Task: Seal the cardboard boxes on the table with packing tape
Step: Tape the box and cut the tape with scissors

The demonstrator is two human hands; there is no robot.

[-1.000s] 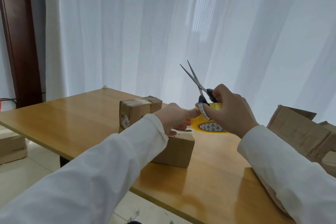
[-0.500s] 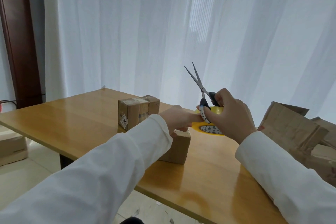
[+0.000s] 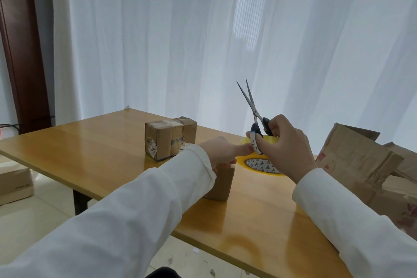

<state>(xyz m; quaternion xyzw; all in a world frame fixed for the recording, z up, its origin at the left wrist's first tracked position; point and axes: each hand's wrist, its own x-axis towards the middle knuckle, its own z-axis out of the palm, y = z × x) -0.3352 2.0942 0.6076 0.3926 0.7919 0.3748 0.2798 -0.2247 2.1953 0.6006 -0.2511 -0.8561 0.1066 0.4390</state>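
Cardboard box (image 3: 168,140), taped, near tabletop's (image 3: 90,153) far edge. Second box (image 3: 222,184) under left hand (image 3: 222,153), pinching tape beside yellow roll (image 3: 259,162). Right hand (image 3: 286,149) gripping scissors (image 3: 253,110), blades slightly parted, pointing up. Crumpled cartons (image 3: 361,164) at right edge.

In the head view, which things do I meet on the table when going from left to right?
Taped box → left hand → scissors in the right hand → flattened cardboard.
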